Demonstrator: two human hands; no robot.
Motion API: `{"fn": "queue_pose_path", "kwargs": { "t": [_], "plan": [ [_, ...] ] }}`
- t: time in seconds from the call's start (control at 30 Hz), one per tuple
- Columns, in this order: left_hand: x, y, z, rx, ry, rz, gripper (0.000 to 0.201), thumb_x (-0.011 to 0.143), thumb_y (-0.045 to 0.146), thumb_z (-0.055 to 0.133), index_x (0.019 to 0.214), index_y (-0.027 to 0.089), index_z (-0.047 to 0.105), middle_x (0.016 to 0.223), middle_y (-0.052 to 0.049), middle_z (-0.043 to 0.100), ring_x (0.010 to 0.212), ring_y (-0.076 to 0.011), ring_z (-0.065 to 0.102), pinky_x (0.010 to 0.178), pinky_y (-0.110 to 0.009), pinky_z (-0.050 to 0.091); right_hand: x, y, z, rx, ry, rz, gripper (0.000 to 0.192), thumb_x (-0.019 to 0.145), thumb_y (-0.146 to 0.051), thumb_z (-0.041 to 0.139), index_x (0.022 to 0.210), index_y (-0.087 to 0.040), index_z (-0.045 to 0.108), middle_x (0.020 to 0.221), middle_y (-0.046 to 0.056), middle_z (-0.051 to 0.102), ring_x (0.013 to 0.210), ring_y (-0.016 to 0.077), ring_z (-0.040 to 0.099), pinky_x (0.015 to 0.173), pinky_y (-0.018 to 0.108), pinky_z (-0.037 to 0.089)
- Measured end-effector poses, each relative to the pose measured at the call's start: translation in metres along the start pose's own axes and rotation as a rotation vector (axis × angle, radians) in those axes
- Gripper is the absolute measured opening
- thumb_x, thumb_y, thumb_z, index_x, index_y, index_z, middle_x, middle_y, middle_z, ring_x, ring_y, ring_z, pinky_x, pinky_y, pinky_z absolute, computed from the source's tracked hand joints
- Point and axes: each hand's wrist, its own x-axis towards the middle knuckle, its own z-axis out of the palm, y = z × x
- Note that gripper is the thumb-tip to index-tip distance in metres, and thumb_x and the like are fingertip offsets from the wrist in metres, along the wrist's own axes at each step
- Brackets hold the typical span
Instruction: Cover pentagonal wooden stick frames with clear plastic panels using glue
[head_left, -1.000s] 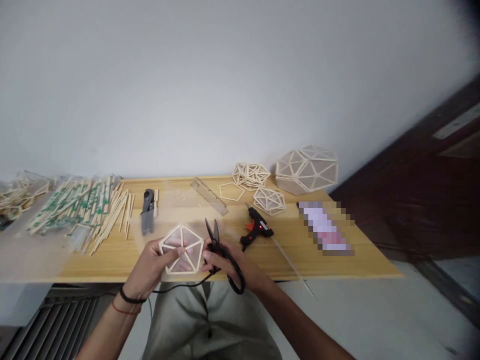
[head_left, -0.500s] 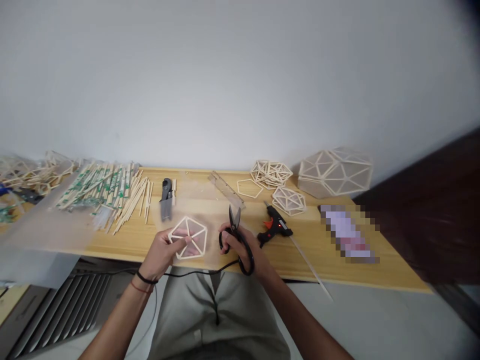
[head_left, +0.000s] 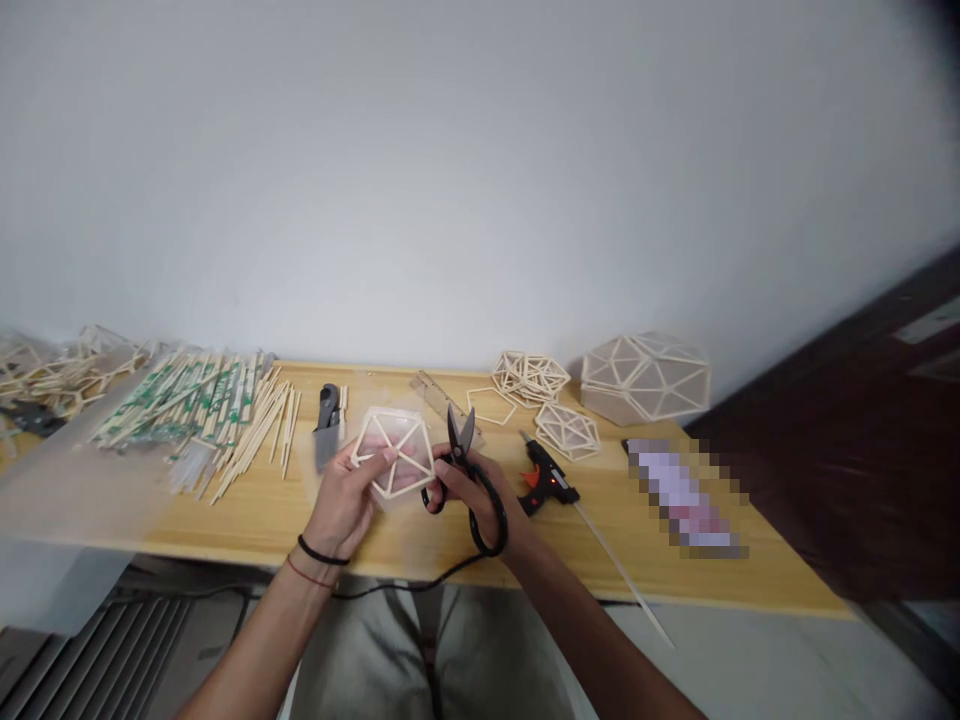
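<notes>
Left hand (head_left: 346, 498) pinches pentagonal frame (head_left: 407, 436); right hand (head_left: 480, 495) holds scissors (head_left: 459, 453), blades parted, pointing away from the wearer. Frame's right corner lies just beside right hand.

The frame (head_left: 406, 437) is a pale five-sided thing, with spokes meeting mid-way and cloudy film across it, tilted up in the left hand (head_left: 346, 502), thumb on its centre. Just beside it, the black scissors (head_left: 459, 452) sit in the right hand (head_left: 480, 488), blades parted, tips pointing away from the person.
</notes>
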Motion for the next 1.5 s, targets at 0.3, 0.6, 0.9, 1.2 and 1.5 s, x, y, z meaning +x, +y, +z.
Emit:
{"fn": "queue_pose_path", "kwargs": {
  "t": [0.3,0.6,0.9,1.2,1.5],
  "plan": [
    [0.062,0.019,0.023,0.075,-0.068,0.058,0.037,0.066,0.034,0.094,0.092,0.013,0.077,0.087,-0.011,0.084,0.078,-0.0304,0.081,0.073,-0.040,0.066,0.051,-0.019,-0.027,-0.092,0.060,-0.101,0.027,0.096,-0.047,0.064,0.097,-0.019,0.063,0.067,0.001,0.066,0.065,0.0191,0.063,0.068,0.033,0.052],
    [0.102,0.002,0.029,0.199,-0.121,0.010,0.034,0.066,0.036,0.094,0.091,0.017,0.080,0.084,-0.008,0.083,0.078,-0.0294,0.079,0.066,-0.035,0.064,0.066,0.003,-0.043,-0.223,0.230,-0.058,0.017,0.088,-0.033,0.075,0.091,-0.022,0.062,0.076,-0.002,0.062,0.067,0.0172,0.063,0.064,0.027,0.049],
    [0.112,-0.006,0.000,0.379,-0.224,-0.021,0.031,0.070,0.033,0.094,0.090,0.017,0.077,0.081,-0.006,0.081,0.067,-0.0239,0.076,0.063,-0.030,0.061,0.066,0.002,-0.045,-0.367,0.239,-0.033,0.021,0.090,-0.039,0.072,0.084,-0.021,0.064,0.067,-0.001,0.062,0.060,0.0158,0.057,0.060,0.027,0.047],
    [0.107,0.001,0.005,0.165,-0.220,-0.035,0.026,0.071,0.030,0.092,0.084,0.016,0.074,0.070,-0.005,0.078,0.056,-0.0205,0.073,0.057,-0.029,0.059,0.061,0.007,-0.042,-0.109,0.190,-0.037,0.021,0.094,-0.041,0.070,0.095,-0.021,0.064,0.071,-0.001,0.063,0.065,0.0161,0.061,0.064,0.028,0.049],
    [0.109,0.001,0.007,0.141,-0.235,0.045,0.025,0.069,0.025,0.091,0.076,0.017,0.069,0.070,-0.003,0.073,0.068,-0.0210,0.075,0.067,-0.030,0.061,0.061,0.004,-0.038,-0.195,0.215,-0.110,0.017,0.098,-0.036,0.063,0.089,-0.021,0.064,0.069,-0.002,0.060,0.060,0.0135,0.056,0.059,0.026,0.046]
  ]
}}
